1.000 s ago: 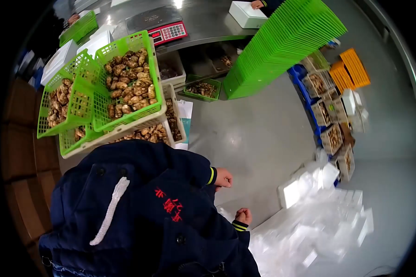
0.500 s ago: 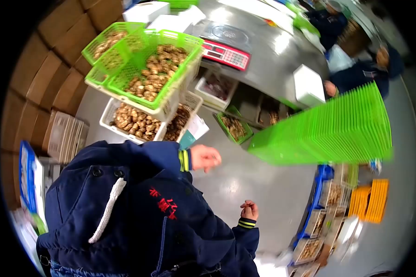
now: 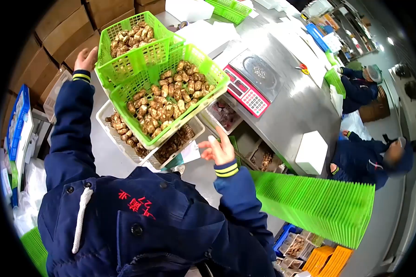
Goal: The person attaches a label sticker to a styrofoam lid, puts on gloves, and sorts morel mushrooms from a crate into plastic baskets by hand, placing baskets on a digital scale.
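Observation:
My left hand (image 3: 86, 59) is at the left side of the upper green basket (image 3: 107, 45), its fingers partly hidden at the basket's edge. That basket holds brown, knobbly produce (image 3: 133, 39). Beside it, a larger green basket (image 3: 125, 108) with more such produce rests tilted on a stack of white crates (image 3: 199, 123). Below and right of the baskets, my right hand (image 3: 218, 148) hangs in the air with its fingers spread, empty and touching nothing.
A red and white scale (image 3: 247, 90) stands on the steel table (image 3: 286, 111) near a white foam box (image 3: 311, 153). Nested green baskets (image 3: 314, 203) are at the lower right. Two people (image 3: 356, 90) work across the table. Cardboard boxes (image 3: 74, 34) line the upper left.
The view has swung toward the baskets and the table. My left hand has reached out to the upper basket, and my right hand has risen with its fingers spread.

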`<state>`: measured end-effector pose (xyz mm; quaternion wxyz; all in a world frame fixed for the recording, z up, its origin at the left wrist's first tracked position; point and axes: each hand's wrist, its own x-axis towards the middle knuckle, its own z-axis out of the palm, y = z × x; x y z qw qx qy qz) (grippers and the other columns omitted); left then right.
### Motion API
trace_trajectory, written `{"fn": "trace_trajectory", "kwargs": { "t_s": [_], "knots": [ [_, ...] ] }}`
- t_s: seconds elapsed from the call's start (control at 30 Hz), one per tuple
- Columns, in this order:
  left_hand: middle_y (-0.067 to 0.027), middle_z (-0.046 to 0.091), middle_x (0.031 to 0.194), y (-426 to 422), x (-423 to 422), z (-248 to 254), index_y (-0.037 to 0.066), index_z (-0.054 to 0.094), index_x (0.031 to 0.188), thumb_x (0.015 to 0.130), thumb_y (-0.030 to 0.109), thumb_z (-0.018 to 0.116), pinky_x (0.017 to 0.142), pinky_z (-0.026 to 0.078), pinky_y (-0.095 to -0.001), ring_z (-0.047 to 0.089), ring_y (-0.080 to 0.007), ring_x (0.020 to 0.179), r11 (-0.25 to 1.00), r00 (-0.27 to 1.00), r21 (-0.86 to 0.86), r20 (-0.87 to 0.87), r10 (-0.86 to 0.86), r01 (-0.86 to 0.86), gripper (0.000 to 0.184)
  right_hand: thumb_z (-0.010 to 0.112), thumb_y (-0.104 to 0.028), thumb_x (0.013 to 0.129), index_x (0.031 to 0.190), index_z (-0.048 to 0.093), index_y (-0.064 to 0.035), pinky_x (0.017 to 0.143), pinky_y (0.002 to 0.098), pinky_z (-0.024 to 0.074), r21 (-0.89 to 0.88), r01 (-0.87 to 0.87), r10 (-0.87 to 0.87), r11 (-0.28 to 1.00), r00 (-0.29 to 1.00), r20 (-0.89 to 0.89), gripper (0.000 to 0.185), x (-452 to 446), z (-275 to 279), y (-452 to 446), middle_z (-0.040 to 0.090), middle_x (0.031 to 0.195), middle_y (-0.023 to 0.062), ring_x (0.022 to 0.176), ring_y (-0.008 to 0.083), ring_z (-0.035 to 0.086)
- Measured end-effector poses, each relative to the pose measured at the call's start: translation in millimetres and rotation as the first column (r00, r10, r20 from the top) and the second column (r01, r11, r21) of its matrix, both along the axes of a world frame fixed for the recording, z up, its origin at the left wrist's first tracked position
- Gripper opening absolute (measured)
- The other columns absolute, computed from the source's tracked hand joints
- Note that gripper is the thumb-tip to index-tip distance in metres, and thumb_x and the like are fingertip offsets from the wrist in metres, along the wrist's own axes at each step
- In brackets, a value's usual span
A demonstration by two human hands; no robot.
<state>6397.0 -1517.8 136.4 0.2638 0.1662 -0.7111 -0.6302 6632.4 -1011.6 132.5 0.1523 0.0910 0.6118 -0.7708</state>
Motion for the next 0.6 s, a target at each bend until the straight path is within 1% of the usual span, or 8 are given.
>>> {"fn": "trace_trajectory", "kwargs": {
  "t_s": [0.07, 0.1, 0.17, 0.27, 0.4, 0.47, 0.53, 0.6],
  "knots": [
    [-0.0103, 0.060, 0.092, 8, -2, 6, 0.000, 0.055, 0.104, 0.073, 0.034, 0.066, 0.066, 0.050, -0.0355, 0.059, -0.0192, 0.079, 0.939, 0.937, 0.260, 0.207, -0.281, 0.225, 0.048, 0.055, -0.027, 0.083, 0.135, 0.005, -0.0024, 0.044, 0.0212, 0.0432, 0.017, -0.017, 0.016, 1.000, 1.000, 0.014, 0.076, -34, 0, -13, 0.061, 0.077, 0.0130, 0.050, 0.0135, 0.056],
    [-0.0096, 0.061, 0.089, 26, 5, 24, 0.002, 0.055, 0.104, 0.074, 0.035, 0.064, 0.068, 0.049, -0.0352, 0.060, -0.0195, 0.076, 0.877, 0.867, 0.421, 0.321, -0.381, 0.230, 0.046, 0.056, -0.028, 0.083, 0.135, 0.003, -0.0023, 0.044, 0.0217, 0.0433, 0.021, -0.014, 0.013, 1.000, 0.999, 0.035, 0.079, -48, 1, -22, 0.061, 0.076, 0.0131, 0.049, 0.0139, 0.056],
    [-0.0094, 0.061, 0.089, 21, -2, 15, 0.002, 0.055, 0.104, 0.075, 0.034, 0.063, 0.069, 0.049, -0.0348, 0.060, -0.0195, 0.076, 0.864, 0.841, 0.421, 0.328, -0.430, 0.277, 0.044, 0.057, -0.029, 0.082, 0.135, -0.002, -0.0022, 0.041, 0.0230, 0.0431, 0.007, -0.014, 0.014, 1.000, 0.998, 0.066, 0.083, -70, -11, -35, 0.061, 0.074, 0.0132, 0.047, 0.0149, 0.055],
    [-0.0089, 0.062, 0.087, 16, -2, 17, 0.003, 0.056, 0.099, 0.076, 0.030, 0.061, 0.068, 0.049, -0.0327, 0.060, -0.0187, 0.074, 0.835, 0.793, 0.414, 0.333, -0.510, 0.363, 0.036, 0.058, -0.031, 0.081, 0.134, -0.002, -0.0011, 0.035, 0.0239, 0.0409, 0.172, -0.058, 0.056, 0.983, 0.998, 0.015, 0.086, -92, 1, -49, 0.060, 0.070, 0.0123, 0.041, 0.0154, 0.053],
    [-0.0081, 0.061, 0.080, 7, -6, 11, 0.003, 0.059, 0.093, 0.075, 0.026, 0.059, 0.065, 0.047, -0.0301, 0.058, -0.0173, 0.067, 0.895, 0.815, 0.189, 0.371, -0.446, 0.404, 0.029, 0.058, -0.026, 0.080, 0.130, 0.005, -0.0019, 0.032, 0.0232, 0.0399, 0.156, -0.035, 0.034, 0.987, 0.999, 0.009, 0.077, -113, -16, -57, 0.057, 0.078, 0.0172, 0.041, 0.0173, 0.054],
    [-0.0078, 0.060, 0.080, -14, -14, 6, 0.003, 0.060, 0.088, 0.075, 0.024, 0.058, 0.067, 0.045, -0.0290, 0.056, -0.0168, 0.070, 0.880, 0.803, -0.057, 0.440, -0.401, 0.471, 0.025, 0.054, -0.013, 0.076, 0.126, 0.007, -0.0010, 0.032, 0.0248, 0.0418, 0.075, -0.053, 0.048, 0.996, 0.997, 0.064, 0.069, -121, -18, -57, 0.054, 0.079, 0.0170, 0.041, 0.0206, 0.055],
    [-0.0074, 0.059, 0.080, -12, -9, 11, 0.002, 0.059, 0.084, 0.076, 0.023, 0.055, 0.070, 0.042, -0.0274, 0.054, -0.0159, 0.076, 0.810, 0.823, -0.320, 0.474, -0.313, 0.492, 0.022, 0.053, -0.010, 0.074, 0.121, 0.013, 0.0016, 0.032, 0.0256, 0.0425, 0.102, -0.038, 0.028, 0.994, 0.995, 0.096, 0.063, -124, -15, -58, 0.053, 0.074, 0.0161, 0.042, 0.0217, 0.055],
    [-0.0063, 0.058, 0.081, -10, -8, 9, 0.002, 0.058, 0.082, 0.077, 0.021, 0.052, 0.071, 0.041, -0.0263, 0.052, -0.0144, 0.078, 0.830, 0.841, -0.316, 0.453, -0.294, 0.460, 0.021, 0.052, -0.012, 0.074, 0.106, 0.024, 0.0023, 0.033, 0.0265, 0.0429, 0.086, -0.037, 0.031, 0.996, 0.997, 0.067, 0.045, -124, -16, -58, 0.053, 0.069, 0.0158, 0.042, 0.0211, 0.055]
  ]
}}
